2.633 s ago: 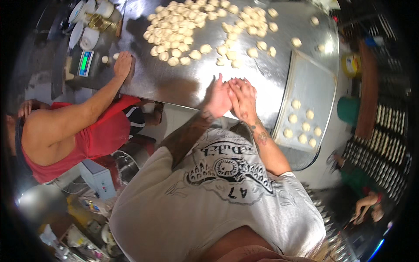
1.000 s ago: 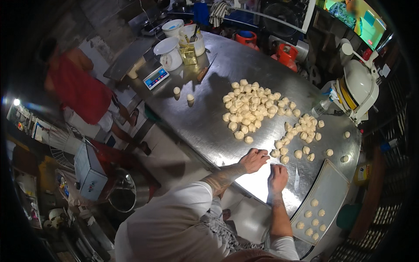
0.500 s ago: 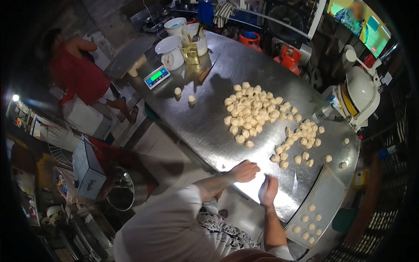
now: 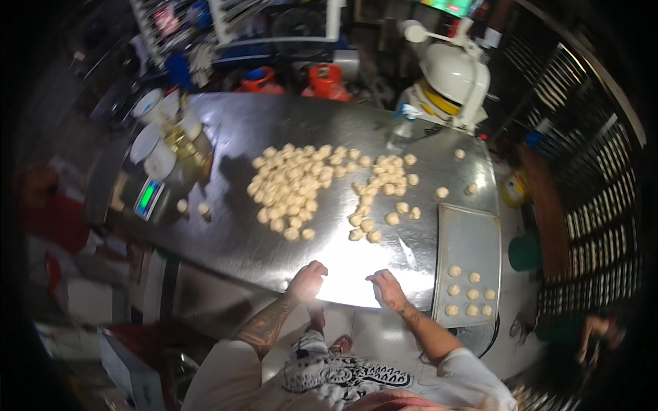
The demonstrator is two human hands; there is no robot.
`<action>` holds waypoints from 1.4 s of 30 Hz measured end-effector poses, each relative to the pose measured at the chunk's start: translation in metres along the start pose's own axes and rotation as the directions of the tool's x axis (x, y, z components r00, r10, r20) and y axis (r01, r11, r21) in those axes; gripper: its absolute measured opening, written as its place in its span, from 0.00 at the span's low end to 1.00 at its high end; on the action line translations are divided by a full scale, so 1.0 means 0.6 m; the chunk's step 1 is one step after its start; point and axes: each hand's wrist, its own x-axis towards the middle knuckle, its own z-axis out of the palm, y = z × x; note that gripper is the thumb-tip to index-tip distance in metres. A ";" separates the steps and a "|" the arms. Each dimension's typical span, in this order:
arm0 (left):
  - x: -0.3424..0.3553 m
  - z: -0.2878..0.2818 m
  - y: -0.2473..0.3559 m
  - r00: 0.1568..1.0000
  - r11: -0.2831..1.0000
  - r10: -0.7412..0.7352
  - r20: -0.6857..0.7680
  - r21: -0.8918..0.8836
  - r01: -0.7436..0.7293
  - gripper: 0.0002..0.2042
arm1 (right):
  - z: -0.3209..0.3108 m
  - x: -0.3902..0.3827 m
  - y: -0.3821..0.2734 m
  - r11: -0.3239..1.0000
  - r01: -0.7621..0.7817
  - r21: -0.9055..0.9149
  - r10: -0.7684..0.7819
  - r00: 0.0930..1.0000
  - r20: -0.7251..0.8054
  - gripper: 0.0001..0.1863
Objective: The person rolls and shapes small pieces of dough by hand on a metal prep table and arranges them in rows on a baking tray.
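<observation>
My left hand (image 4: 308,281) is over the table's near edge, its fingers curled in; whatever may be inside them is hidden. To its right, my right hand (image 4: 388,290) has its thumb and forefinger apart and pointing left, with nothing visible between them. Strong glare on the steel table (image 4: 226,236) surrounds both hands. Beyond them lies a large pile of pale dough balls (image 4: 284,185), with a smaller cluster of dough balls (image 4: 387,175) to its right. A metal baking tray (image 4: 469,233) at the right bears several shaped dough pieces (image 4: 473,294) in its near half.
A digital scale (image 4: 147,198), white tubs (image 4: 152,152) and a gold packet (image 4: 184,147) stand at the left. Two dough balls (image 4: 204,208) lie near the scale. At the back right are a spray bottle (image 4: 401,130) and a white mixer (image 4: 452,72). Orange gas cylinders (image 4: 325,82) stand behind the table.
My view has swung to the right, so the table sits more squarely ahead. My hands are farther apart than before. The dough pieces on the tray look unchanged.
</observation>
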 end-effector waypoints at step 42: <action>0.103 -0.023 0.074 0.983 0.984 0.085 -0.163 0.167 -0.058 0.06 | 0.055 0.084 -0.039 0.997 -0.071 0.019 0.074 0.964 -0.254 0.12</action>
